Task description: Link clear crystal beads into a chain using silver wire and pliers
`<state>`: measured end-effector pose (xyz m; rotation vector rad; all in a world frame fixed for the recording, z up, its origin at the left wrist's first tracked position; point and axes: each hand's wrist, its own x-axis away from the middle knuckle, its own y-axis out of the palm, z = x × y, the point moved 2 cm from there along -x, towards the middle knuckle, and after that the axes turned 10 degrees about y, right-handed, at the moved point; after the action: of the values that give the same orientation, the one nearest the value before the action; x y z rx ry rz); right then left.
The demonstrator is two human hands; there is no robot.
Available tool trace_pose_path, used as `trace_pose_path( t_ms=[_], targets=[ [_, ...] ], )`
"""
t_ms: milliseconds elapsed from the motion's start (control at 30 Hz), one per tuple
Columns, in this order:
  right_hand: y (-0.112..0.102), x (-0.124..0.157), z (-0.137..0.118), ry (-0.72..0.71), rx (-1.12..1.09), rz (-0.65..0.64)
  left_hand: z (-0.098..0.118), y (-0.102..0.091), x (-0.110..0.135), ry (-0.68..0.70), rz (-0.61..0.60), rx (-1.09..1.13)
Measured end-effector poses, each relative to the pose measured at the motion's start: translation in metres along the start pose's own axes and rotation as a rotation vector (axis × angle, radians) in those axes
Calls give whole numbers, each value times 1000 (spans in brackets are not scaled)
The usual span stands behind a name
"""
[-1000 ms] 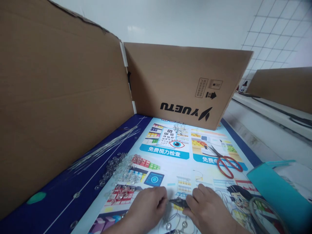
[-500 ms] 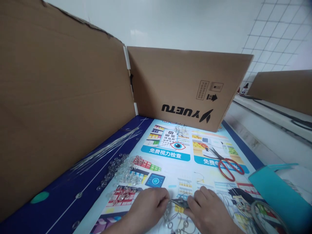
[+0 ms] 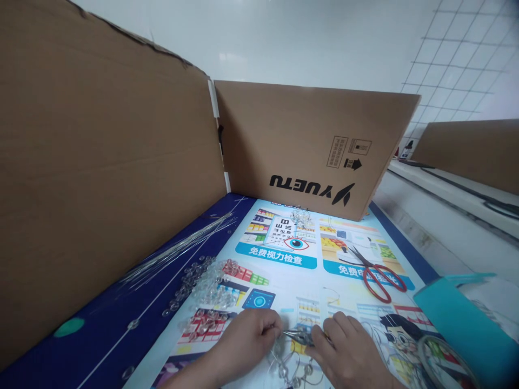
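Note:
My right hand is wrapped round a pair of pliers, whose narrow jaws point left. Close to the jaw tips, my left hand pinches the end of a thin wire, mostly hidden by the fingers. Below and between both hands hangs a tangle of looped wire strung with clear beads, partly cut off by the lower frame edge. Left of my left hand lie loose clear beads in a spread pile.
Straight wires lie in a bundle at the left. Red-handled scissors rest at the right, above a teal folder and a wire coil. Cardboard panels stand at the back and left. A small wire bundle lies near the back panel.
My left hand has shifted slightly, its fingers now a little farther from the plier tips. The right hand keeps the pliers in nearly the same place.

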<state>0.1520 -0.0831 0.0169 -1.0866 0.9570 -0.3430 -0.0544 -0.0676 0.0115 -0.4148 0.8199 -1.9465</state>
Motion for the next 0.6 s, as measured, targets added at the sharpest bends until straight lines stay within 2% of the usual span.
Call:
trace_pose_path(
  t_ms=[167,233,367,600],
  targets=[
    [0,-1,2,105,-170,-77,-2,0,0,-31,11,130],
    [-3,-2,3,112,-209,-66,-4,0,-1,-44,20,138],
    [-11,-5,8,127,-222,-46,-8,2,-2,-47,25,140],
    [-11,-9,10,169,-180,-197,-6,1,1,-20,56,132]
  ],
)
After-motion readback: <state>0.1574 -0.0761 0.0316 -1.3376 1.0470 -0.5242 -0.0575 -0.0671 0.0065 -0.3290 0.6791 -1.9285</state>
